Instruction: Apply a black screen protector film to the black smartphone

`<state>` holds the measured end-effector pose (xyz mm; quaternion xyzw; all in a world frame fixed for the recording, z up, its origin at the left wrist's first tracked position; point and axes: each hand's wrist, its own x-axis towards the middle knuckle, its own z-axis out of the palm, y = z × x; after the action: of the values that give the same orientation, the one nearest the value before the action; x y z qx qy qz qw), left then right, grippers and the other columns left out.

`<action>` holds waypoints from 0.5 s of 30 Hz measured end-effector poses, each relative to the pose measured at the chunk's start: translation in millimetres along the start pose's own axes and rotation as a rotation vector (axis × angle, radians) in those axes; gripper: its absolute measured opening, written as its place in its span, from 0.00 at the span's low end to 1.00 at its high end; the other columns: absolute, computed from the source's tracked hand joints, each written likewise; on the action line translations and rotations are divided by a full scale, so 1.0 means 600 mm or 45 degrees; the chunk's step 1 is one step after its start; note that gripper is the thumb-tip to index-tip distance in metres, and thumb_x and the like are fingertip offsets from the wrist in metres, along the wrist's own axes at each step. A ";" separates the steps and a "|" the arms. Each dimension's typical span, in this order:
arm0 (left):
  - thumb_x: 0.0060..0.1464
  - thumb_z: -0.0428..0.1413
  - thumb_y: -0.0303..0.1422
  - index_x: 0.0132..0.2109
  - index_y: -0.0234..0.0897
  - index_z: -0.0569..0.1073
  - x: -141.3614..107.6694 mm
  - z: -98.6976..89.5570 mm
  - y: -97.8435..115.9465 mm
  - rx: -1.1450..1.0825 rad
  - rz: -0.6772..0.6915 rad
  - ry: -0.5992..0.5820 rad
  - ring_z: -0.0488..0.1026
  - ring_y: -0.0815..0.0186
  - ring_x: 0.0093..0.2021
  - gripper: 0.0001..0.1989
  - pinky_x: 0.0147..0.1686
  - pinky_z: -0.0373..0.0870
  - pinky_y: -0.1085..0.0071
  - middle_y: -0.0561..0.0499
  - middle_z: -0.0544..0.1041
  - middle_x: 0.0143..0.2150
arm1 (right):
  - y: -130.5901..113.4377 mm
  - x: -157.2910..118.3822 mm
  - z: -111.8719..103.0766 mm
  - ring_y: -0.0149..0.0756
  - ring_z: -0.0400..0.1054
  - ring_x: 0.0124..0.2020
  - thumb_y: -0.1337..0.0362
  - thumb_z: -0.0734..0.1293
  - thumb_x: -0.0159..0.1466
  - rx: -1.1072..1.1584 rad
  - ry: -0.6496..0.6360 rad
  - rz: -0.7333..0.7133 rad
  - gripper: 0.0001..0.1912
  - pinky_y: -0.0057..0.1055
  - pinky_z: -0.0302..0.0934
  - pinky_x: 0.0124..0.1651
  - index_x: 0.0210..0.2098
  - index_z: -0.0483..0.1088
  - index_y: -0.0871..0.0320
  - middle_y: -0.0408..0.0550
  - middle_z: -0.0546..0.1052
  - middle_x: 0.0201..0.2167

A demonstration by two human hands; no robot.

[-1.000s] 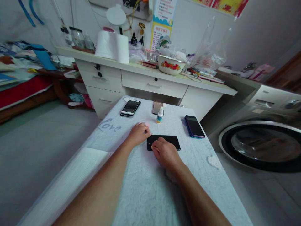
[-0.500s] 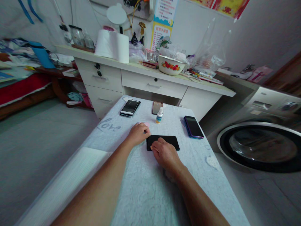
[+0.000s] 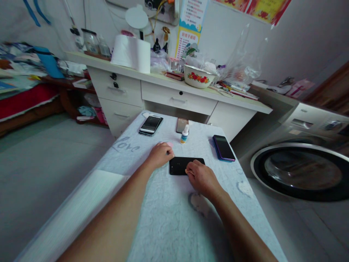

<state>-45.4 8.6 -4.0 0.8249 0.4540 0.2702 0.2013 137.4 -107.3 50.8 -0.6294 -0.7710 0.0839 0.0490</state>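
A black smartphone (image 3: 178,166) lies flat and crosswise on the cloth-covered table, dark face up. My left hand (image 3: 159,154) is closed at its upper left corner, thumb and fingertips against the edge. Over the right half of the phone rests my right hand (image 3: 201,176), its fingers pinched together and pressed to the surface. What that pinch holds, if anything, is hidden. Just beyond the left fingers shows a small pink item (image 3: 170,144). A small white bottle (image 3: 184,134) with a blue and yellow label stands upright behind the phone.
Stacked phones (image 3: 151,124) lie at the table's far left, more phones (image 3: 224,147) at the right, and another phone (image 3: 182,124) behind the bottle. A white desk (image 3: 180,95) carries a flowered bowl (image 3: 199,77) and paper rolls (image 3: 131,54). A washing machine (image 3: 302,123) stands right.
My right hand has slid to the right along the phone, uncovering more of its left half. My left hand stays at the corner.
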 end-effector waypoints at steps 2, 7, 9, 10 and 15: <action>0.48 0.56 0.31 0.27 0.38 0.76 0.000 0.000 0.000 0.001 0.001 -0.005 0.72 0.62 0.41 0.05 0.47 0.64 0.64 0.50 0.77 0.33 | 0.009 -0.003 0.000 0.30 0.66 0.32 0.66 0.60 0.67 0.011 0.006 0.028 0.06 0.26 0.47 0.31 0.36 0.69 0.56 0.45 0.71 0.35; 0.48 0.56 0.31 0.27 0.38 0.75 0.001 0.002 -0.002 0.008 0.004 0.001 0.72 0.62 0.41 0.05 0.47 0.64 0.64 0.50 0.77 0.33 | 0.019 -0.007 0.016 0.29 0.65 0.32 0.66 0.60 0.66 0.052 0.093 0.066 0.06 0.26 0.49 0.32 0.36 0.69 0.56 0.44 0.70 0.35; 0.48 0.56 0.31 0.27 0.38 0.75 0.002 0.002 -0.001 0.009 -0.002 0.003 0.72 0.62 0.40 0.05 0.46 0.64 0.64 0.51 0.77 0.33 | 0.015 -0.007 0.025 0.29 0.65 0.31 0.66 0.60 0.66 0.057 0.121 0.061 0.06 0.26 0.49 0.32 0.37 0.69 0.56 0.44 0.70 0.36; 0.48 0.56 0.31 0.27 0.38 0.76 0.002 0.002 0.000 0.010 -0.004 0.001 0.72 0.62 0.40 0.05 0.46 0.64 0.65 0.51 0.77 0.33 | 0.012 -0.007 0.029 0.29 0.65 0.31 0.66 0.60 0.66 0.058 0.129 0.052 0.06 0.26 0.50 0.32 0.37 0.69 0.55 0.44 0.70 0.36; 0.48 0.56 0.31 0.26 0.38 0.75 0.004 0.003 0.002 0.025 -0.002 0.009 0.72 0.62 0.39 0.05 0.45 0.64 0.65 0.51 0.77 0.32 | -0.012 -0.006 0.041 0.30 0.65 0.34 0.69 0.59 0.66 0.078 0.138 0.005 0.09 0.26 0.52 0.33 0.39 0.70 0.55 0.45 0.69 0.37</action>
<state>-42.5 9.9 -4.2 0.8255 0.4580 0.2684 0.1918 126.9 -114.0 27.9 -0.6328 -0.7630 0.0733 0.1099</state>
